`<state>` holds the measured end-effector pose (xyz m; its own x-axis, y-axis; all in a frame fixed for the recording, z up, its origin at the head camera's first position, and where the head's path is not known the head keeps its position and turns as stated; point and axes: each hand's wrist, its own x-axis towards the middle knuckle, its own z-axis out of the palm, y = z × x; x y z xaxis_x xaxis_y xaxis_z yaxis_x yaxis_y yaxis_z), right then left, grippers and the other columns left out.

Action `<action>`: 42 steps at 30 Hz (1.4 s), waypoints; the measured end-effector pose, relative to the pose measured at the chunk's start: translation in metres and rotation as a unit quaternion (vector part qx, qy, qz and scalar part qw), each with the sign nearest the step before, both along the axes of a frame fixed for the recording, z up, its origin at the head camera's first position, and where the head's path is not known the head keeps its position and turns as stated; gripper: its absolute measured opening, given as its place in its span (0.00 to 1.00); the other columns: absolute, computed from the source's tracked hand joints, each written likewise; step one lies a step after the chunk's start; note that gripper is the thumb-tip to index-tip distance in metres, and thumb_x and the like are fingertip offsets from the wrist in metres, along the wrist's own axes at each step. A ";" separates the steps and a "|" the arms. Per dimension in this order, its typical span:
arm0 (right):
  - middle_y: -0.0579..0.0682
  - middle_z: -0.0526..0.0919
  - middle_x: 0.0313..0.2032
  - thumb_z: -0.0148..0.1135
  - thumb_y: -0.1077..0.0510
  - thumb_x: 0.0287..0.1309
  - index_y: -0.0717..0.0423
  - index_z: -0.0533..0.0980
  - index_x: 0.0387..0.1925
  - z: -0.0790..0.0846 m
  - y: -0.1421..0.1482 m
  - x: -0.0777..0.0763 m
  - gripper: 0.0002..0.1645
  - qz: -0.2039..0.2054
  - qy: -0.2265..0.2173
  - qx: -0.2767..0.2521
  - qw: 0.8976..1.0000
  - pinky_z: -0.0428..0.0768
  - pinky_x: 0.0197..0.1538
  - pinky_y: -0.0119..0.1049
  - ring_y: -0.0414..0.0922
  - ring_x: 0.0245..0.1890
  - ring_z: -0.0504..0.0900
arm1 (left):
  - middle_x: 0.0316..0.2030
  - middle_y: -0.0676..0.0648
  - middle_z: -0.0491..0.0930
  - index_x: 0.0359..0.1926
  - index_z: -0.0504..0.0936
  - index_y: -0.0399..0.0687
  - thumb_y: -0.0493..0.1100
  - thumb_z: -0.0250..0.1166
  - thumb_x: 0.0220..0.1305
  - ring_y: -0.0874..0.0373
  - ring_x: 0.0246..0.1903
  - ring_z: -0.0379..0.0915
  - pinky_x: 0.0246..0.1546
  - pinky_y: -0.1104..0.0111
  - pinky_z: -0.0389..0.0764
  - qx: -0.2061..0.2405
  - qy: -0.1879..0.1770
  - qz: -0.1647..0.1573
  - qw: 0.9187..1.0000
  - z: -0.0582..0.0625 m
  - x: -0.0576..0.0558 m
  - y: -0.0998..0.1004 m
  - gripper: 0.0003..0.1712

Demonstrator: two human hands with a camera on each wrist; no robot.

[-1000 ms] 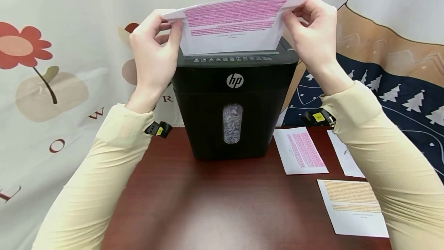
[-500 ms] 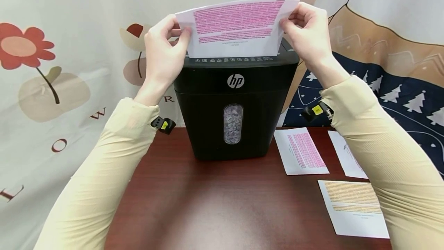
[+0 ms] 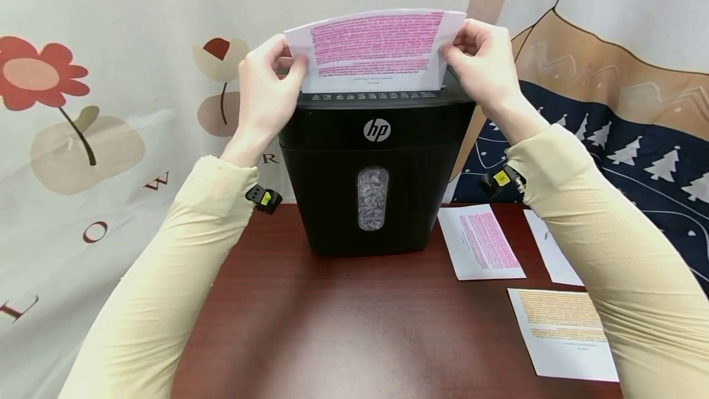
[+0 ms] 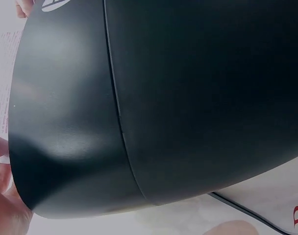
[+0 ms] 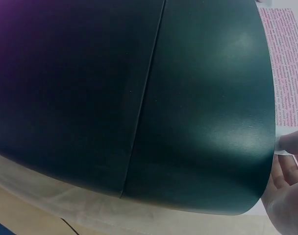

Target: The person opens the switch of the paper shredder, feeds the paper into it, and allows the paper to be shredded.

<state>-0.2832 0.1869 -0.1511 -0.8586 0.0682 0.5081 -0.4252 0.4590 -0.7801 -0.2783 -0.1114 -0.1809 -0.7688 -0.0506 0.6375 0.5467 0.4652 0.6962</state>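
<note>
A black HP paper shredder (image 3: pixel 327 202) stands at the back of the table, shreds showing through its front window (image 3: pixel 373 199). Upright in its top slot is a sheet of paper (image 3: pixel 376 39) printed with pink lines. My left hand (image 3: pixel 271 82) pinches the sheet's left edge between thumb and fingers. On the opposite edge, my right hand (image 3: pixel 484 63) holds it in the same way. Both wrist views are mostly filled by the shredder's dark front (image 4: pixel 65 98), with part of the right hand (image 5: pixel 291 186) and the pink print at the side.
Right of the shredder lie a pink-printed sheet (image 3: pixel 482 242), a sheet partly behind my right sleeve (image 3: pixel 551 248) and an orange-printed sheet (image 3: pixel 565 334). A patterned curtain (image 3: pixel 138 48) hangs behind the reddish-brown table (image 3: pixel 354 325). The left wrist view shows a black cord (image 4: pixel 247 210).
The pink-printed sheet has sunk lower into the shredder's slot. Both hands have come down with it and drawn slightly inward. The sheets on the table lie where they were.
</note>
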 end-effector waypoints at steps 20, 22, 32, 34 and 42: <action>0.31 0.84 0.36 0.60 0.59 0.72 0.58 0.84 0.54 0.004 0.003 -0.004 0.14 -0.010 -0.038 0.025 0.999 0.76 0.50 0.23 0.32 0.42 0.81 | 0.48 0.42 0.89 0.53 0.87 0.44 0.41 0.59 0.75 0.68 0.40 0.84 0.44 0.80 0.78 -0.019 -0.002 0.017 1.000 0.001 -0.004 0.004 0.14; 0.31 0.84 0.37 0.60 0.59 0.72 0.58 0.84 0.55 0.004 0.004 -0.004 0.15 -0.008 -0.040 0.026 0.999 0.77 0.51 0.23 0.32 0.42 0.82 | 0.48 0.42 0.89 0.53 0.87 0.44 0.41 0.58 0.75 0.69 0.40 0.84 0.46 0.80 0.80 -0.018 0.000 0.016 1.000 0.001 -0.004 0.004 0.14; 0.38 0.89 0.43 0.59 0.60 0.71 0.56 0.82 0.62 -0.004 0.010 -0.002 0.21 0.003 -0.068 0.059 0.996 0.77 0.53 0.24 0.32 0.42 0.84 | 0.46 0.41 0.90 0.49 0.88 0.44 0.41 0.60 0.75 0.73 0.36 0.82 0.43 0.82 0.78 -0.024 -0.015 0.000 1.000 -0.003 -0.002 0.007 0.12; 0.38 0.89 0.42 0.59 0.60 0.70 0.57 0.82 0.62 -0.006 0.011 -0.002 0.22 0.003 -0.071 0.069 0.995 0.77 0.52 0.23 0.32 0.42 0.84 | 0.46 0.41 0.90 0.49 0.88 0.44 0.41 0.60 0.74 0.74 0.34 0.81 0.42 0.82 0.77 -0.030 -0.019 0.001 0.999 -0.004 -0.003 0.007 0.12; 0.32 0.86 0.35 0.62 0.59 0.68 0.60 0.83 0.55 -0.010 0.013 -0.001 0.17 0.006 -0.064 0.079 0.995 0.77 0.46 0.20 0.29 0.36 0.82 | 0.45 0.39 0.91 0.47 0.88 0.41 0.40 0.60 0.72 0.75 0.34 0.81 0.43 0.82 0.74 -0.068 -0.020 0.011 0.997 -0.009 -0.006 0.006 0.13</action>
